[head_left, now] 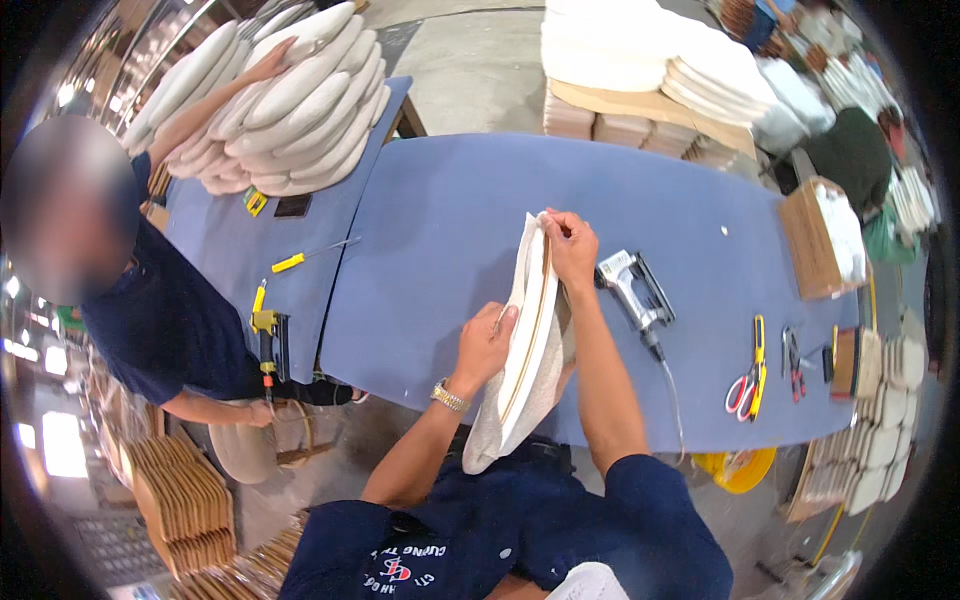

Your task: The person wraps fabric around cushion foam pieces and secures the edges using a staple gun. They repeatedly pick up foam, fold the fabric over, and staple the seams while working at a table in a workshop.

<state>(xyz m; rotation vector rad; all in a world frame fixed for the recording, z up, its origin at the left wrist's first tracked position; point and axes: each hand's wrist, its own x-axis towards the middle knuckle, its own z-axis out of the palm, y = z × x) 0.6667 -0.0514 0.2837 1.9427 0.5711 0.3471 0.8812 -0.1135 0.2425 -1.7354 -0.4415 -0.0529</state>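
A seat pad (528,345) stands on its edge in front of me, showing white foam, a thin brown board and loose beige fabric (490,425). My left hand (485,345) is closed on the fabric at the pad's left side. At the far end my right hand (572,250) pinches the fabric against the pad's edge. A silver pneumatic staple gun (630,288) with a hose lies on the blue table just right of my right hand. My fingertips are partly hidden by the fabric folds.
On the blue table (440,200) lie red-handled scissors (740,395), a yellow cutter knife (759,350), pliers (794,365) and a screwdriver (290,262). A cardboard box (808,240) stands at right. Left, a co-worker reaches to stacked pads (300,120), near another staple gun (268,330).
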